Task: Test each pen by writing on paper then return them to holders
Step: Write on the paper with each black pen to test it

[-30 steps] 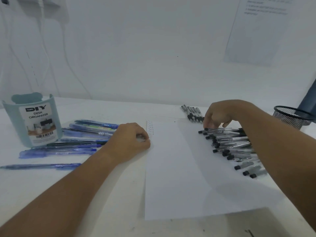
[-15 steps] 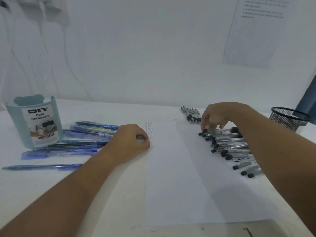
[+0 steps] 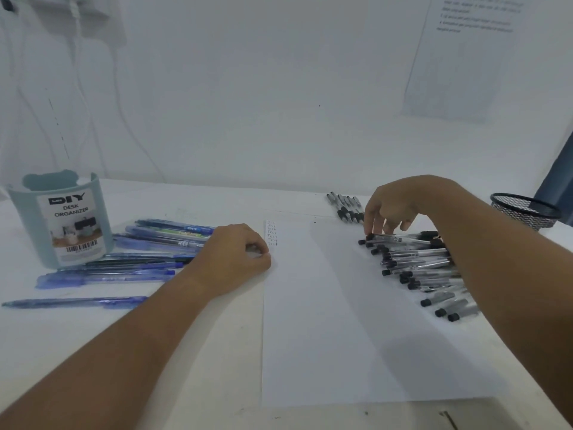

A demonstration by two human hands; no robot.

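Observation:
A white sheet of paper (image 3: pixel 325 321) lies in front of me, with a short column of the word "Test" (image 3: pixel 272 232) at its top left corner. My left hand (image 3: pixel 229 259) rests as a loose fist on the sheet's left edge and holds nothing. Over a pile of clear pens with black caps (image 3: pixel 418 268) on the sheet's right side, my right hand (image 3: pixel 393 206) arches down, its fingertips pinching the topmost pen (image 3: pixel 403 239). Several blue pens (image 3: pixel 148 259) lie to the left.
A pale green desk organizer (image 3: pixel 59 221) stands at the far left, behind the blue pens. A black mesh cup (image 3: pixel 524 212) stands at the far right. A few more black-grip pens (image 3: pixel 345 206) lie in a row behind the sheet. A white wall rises close behind the table.
My right hand's fingers have spread and lowered onto the topmost pen of the pile. My left hand has stayed on the paper's edge.

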